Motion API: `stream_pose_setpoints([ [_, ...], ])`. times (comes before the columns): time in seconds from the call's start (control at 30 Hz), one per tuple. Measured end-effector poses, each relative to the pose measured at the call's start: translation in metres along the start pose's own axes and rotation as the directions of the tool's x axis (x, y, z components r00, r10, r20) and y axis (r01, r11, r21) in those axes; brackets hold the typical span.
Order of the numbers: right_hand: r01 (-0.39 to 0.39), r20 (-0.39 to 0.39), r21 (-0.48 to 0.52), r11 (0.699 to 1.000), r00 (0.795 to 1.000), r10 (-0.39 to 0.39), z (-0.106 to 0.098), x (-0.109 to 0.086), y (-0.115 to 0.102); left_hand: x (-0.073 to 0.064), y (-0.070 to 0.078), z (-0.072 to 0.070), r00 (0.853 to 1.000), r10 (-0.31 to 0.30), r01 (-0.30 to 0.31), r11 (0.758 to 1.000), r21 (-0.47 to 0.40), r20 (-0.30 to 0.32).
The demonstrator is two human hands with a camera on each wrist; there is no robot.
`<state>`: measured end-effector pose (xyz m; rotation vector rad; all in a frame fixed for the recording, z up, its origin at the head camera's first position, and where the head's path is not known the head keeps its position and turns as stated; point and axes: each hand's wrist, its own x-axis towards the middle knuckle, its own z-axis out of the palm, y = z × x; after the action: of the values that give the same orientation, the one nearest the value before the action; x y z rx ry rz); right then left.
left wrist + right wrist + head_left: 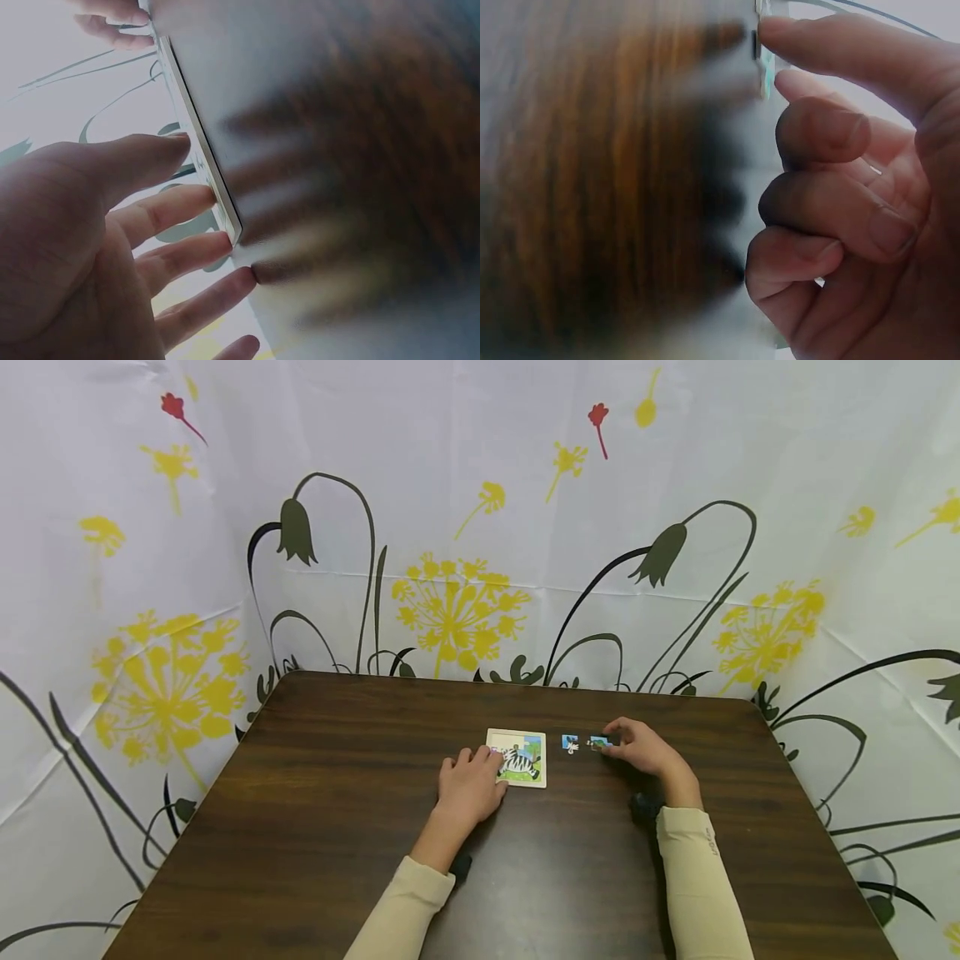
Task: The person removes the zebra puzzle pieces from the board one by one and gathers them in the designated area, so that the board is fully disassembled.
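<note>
A square wooden puzzle board (531,781) with a zebra picture lies flat on the dark table, with a pale bare patch at its upper left. My left hand (471,785) rests at the board's left side, its fairly straight fingers on the edge and thumb near the front corner. To the right of the board lies a loose puzzle piece (568,742) in blue, black and white. Further right, my right hand (643,749) pinches a blue and green puzzle piece (597,742) between thumb and forefinger, low at the tabletop. Its other fingers curl into the palm (900,300).
The brown wooden table (337,760) reaches back to a white curtain (487,460) printed with yellow, red and dark flowers. Dark wrist straps (645,808) sit under both forearms, close to the tabletop.
</note>
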<state>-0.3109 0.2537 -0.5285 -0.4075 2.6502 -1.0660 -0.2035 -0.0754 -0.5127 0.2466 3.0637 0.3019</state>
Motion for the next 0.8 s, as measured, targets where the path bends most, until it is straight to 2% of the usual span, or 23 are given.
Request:
stream_pose_setpoints([
  [0.47,0.006,0.006,0.016,1.0,1.0,-0.006,0.0026,0.0002,0.0053,0.0016,-0.0019,0.0034,1.0,0.006,-0.006,1.0,-0.015,-0.004],
  [0.8,0.015,0.003,0.026,1.0,1.0,-0.015,0.0012,0.0006,0.0058,0.0015,-0.001,-0.0005,1.0,0.011,-0.011,1.0,-0.018,-0.001],
])
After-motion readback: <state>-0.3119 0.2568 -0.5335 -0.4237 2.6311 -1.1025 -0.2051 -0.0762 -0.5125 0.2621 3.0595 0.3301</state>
